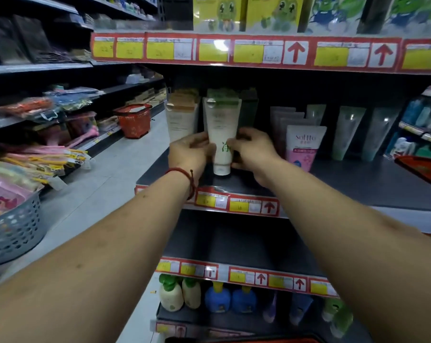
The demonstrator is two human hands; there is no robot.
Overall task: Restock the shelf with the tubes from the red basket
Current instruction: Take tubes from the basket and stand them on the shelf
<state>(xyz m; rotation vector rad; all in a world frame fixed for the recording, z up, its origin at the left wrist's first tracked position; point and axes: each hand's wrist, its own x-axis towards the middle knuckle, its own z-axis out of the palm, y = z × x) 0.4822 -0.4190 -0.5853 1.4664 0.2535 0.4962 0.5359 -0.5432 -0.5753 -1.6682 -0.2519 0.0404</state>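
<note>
A white tube with green print [220, 129] stands cap-down on the dark shelf [345, 184] at chest height. My left hand [188, 152] grips its left side and my right hand [253, 149] grips its right side, fingers wrapped around the lower half. More tubes of the same kind stand right behind it. A cream tube with a brown top [182, 120] stands just to the left. A pink tube [303, 147] stands to the right. A red basket rim [246, 339] shows at the bottom edge of the view.
Several pale green and grey tubes [348, 129] line the back of the shelf on the right. Bottles [217, 297] fill the shelf below. Another red basket [134, 120] stands on the aisle floor at left. A grey basket [11, 229] sits at near left.
</note>
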